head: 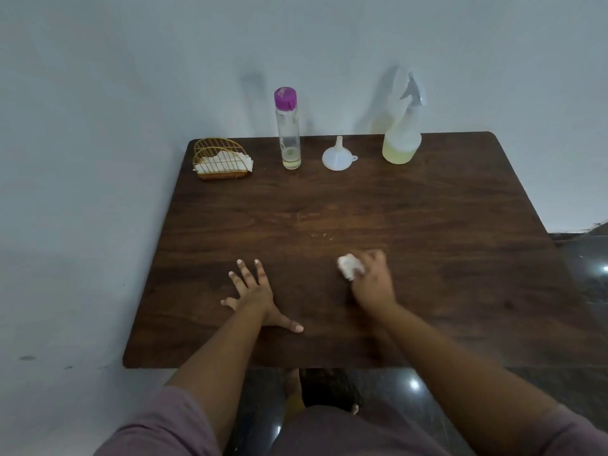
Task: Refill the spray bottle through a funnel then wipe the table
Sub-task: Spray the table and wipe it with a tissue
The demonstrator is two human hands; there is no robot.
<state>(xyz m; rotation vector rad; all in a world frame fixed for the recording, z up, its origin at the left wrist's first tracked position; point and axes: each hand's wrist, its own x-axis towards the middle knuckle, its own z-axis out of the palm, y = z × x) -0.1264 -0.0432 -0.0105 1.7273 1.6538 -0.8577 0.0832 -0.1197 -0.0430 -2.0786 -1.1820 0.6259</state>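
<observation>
My right hand (373,279) grips a crumpled white tissue (349,265) against the dark wooden table (427,225), near its middle front; the hand is blurred. Flat on the table to its left lies my left hand (258,296), fingers spread. At the back right stands the translucent spray bottle (402,139), its trigger head on and pale yellow liquid filling its lower part. A white funnel (339,156) sits mouth down beside it. Left of the funnel stands a clear bottle with a purple cap (289,130), nearly empty.
A gold wire napkin holder (220,159) with white tissues stands at the table's back left corner. A pale wall runs behind and to the left. Small specks (324,236) lie on the wood beyond my right hand. Dark glossy floor shows right and below.
</observation>
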